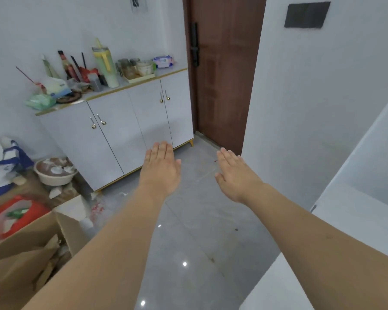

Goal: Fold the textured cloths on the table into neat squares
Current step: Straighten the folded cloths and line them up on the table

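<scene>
**Both hands flat and empty above a tiled floor**

Bare forearms reach forward; left hand [160, 168] and right hand [234, 173] are spread flat, fingers straight, holding nothing, above the grey tiled floor [199, 231]. Beyond: white cabinet [130, 126], brown door [224, 70]. No cloths in view.

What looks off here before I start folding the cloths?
No cloths or table are in view. Both hands, left and right, are held out flat and empty over a bare tiled floor facing a door. Bits of debris lie on the floor beside an open cardboard box.
</scene>
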Demonstrator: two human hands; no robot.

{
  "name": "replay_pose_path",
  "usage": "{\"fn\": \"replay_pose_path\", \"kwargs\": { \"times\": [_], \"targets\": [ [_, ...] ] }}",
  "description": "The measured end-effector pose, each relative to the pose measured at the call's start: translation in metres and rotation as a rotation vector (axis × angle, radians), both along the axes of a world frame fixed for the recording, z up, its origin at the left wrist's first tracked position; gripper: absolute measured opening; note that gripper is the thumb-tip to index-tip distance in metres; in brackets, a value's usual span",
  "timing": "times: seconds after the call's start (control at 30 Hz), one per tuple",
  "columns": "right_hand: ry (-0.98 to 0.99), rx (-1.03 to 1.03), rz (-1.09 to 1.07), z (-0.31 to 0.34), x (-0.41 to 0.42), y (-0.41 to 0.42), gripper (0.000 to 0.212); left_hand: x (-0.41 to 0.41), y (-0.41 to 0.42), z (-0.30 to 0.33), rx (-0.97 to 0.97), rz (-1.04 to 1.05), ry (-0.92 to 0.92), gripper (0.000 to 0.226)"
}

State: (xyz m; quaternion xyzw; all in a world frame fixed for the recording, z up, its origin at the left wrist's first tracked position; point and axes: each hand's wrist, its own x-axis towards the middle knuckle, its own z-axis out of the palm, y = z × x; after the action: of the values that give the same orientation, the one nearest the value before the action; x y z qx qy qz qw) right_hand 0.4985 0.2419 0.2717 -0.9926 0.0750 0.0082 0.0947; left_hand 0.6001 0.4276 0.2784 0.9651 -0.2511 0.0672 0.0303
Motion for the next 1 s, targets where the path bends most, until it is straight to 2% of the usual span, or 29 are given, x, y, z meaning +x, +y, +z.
{"fn": "replay_pose_path", "kwargs": {
  "times": [0.2, 0.4, 0.63, 0.8, 1.0],
  "targets": [
    [0.02, 0.021, -0.152, 0.003, 0.034, -0.007, 0.061, 0.062, -0.023, -0.002, 0.008, -0.156, 0.024, 0.059],
    [0.024, -0.011, -0.332, 0.009, 0.032, -0.047, 0.062, 0.085, -0.072, 0.005, -0.007, -0.308, 0.006, 0.059],
    [0.059, 0.019, -0.549, 0.006, 0.038, -0.045, 0.062, 0.114, -0.105, 0.002, 0.001, -0.496, -0.014, 0.059],
    [0.025, 0.05, -0.683, 0.012, 0.035, -0.035, 0.062, 0.123, -0.122, 0.006, 0.011, -0.643, 0.002, 0.059],
    [-0.007, 0.054, -0.856, 0.017, -0.005, -0.046, 0.062, 0.107, -0.156, 0.013, 0.026, -0.79, -0.022, 0.06]
  ]
}}
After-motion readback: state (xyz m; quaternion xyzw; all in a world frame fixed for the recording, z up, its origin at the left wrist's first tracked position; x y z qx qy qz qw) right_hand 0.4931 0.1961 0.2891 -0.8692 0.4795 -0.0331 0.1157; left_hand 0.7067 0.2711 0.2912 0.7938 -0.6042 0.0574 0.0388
